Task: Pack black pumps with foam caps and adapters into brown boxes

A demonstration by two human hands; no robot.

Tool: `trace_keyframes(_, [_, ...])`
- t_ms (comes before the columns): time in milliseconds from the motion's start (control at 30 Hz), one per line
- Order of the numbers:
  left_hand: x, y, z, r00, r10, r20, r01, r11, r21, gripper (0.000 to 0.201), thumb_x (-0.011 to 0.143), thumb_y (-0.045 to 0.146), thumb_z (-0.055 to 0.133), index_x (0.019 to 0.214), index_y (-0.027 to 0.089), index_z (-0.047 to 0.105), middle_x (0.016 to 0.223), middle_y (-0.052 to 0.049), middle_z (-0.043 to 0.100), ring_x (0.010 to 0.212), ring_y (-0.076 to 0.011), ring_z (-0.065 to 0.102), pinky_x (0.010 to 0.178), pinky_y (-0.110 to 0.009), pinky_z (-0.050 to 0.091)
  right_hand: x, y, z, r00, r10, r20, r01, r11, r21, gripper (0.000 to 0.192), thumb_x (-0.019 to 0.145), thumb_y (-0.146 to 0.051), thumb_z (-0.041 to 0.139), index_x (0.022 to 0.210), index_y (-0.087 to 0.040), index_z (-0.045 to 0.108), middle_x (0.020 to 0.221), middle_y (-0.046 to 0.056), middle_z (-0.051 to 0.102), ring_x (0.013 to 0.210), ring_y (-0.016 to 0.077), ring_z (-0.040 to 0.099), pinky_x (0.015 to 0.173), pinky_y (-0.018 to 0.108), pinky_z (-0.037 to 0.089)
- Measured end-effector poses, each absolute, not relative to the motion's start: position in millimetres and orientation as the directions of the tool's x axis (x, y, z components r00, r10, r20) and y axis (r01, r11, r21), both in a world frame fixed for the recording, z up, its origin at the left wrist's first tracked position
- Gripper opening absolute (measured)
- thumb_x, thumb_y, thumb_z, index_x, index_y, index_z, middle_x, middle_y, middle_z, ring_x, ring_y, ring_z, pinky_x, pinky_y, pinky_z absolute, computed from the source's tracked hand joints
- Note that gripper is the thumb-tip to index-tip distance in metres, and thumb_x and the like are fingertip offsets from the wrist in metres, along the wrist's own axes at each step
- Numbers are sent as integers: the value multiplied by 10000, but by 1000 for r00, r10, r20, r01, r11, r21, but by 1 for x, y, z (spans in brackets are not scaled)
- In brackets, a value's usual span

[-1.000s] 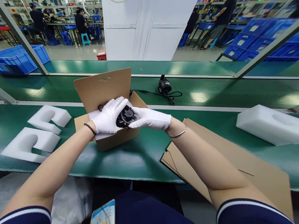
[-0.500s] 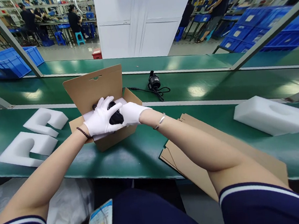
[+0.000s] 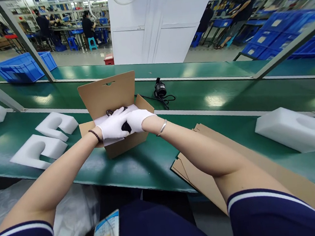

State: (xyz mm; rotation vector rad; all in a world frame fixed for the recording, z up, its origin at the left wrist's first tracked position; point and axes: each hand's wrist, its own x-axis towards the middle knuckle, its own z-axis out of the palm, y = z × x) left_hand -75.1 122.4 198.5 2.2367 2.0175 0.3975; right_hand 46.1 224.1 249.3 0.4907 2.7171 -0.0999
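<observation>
Fingers (image 3: 121, 116) of the gloved left hand (image 3: 111, 127) curl around a black device (image 3: 126, 127) at the open carton's mouth, thumb on its near side; the gloved right hand (image 3: 139, 119) presses against the left, its grip impossible to tell. Mostly covered, the device shows no readable direction or long axis. White lining (image 3: 110, 141) and a black cable loop (image 3: 109, 111) sit in the carton (image 3: 127, 148). Foam pieces (image 3: 54, 148) lie left of it.

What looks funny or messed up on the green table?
Nothing looks spilled or broken. The flat cardboard lies slanted and pokes past the front edge of the green table, looking untidy. Beyond the open box, a black device has a loosely looped cable.
</observation>
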Motion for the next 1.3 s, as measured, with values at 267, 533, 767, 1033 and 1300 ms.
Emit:
trace_keyframes(267, [-66,112,211,-24,971,237,957,-46,287,473,830,383,690,1237,185,552,1268,-126,623,1191,-320,602,1009,-421,498,71,243,237,-947,319,-34,315,945,90,546,796,-423,825,1264,-165,717,1252,179,713,1127,356,680,859,402,567])
trace_keyframes(533, [-61,105,219,-550,831,77,819,519,246,644,712,585,786,1132,184,509,1204,-150,648,1095,-373,667,853,-429,541,69,265,210,-969,248,-9,243,939,-244,643,760,-349,887,1330,-206,626,1436,142,613,1221,339,673,1011,420,536])
trace_keyframes(767, [-70,112,239,-371,927,-51,928,373,22,692,730,586,757,1246,169,561,1230,-149,696,1100,-364,682,837,-390,532,62,270,202,-938,344,48,272,813,-515,1202,656,-405,947,1606,-167,250,1474,215,570,1297,392,625,1037,439,498])
trace_keyframes(1033, [-68,131,231,-230,941,-250,966,190,-175,716,822,652,658,1293,113,644,1244,-209,660,1180,-428,576,898,-470,508,46,282,220,-998,54,-36,59,988,-144,812,684,-666,873,1296,-202,608,1317,166,666,1251,401,571,955,443,499])
trace_keyframes(1300, [-69,123,214,-231,969,-86,970,223,-91,657,836,624,636,1242,109,670,1177,-167,662,1060,-362,617,866,-443,508,48,279,211,-993,-31,113,-27,999,33,967,707,-776,793,1367,-96,596,1372,242,598,1211,423,529,959,501,461])
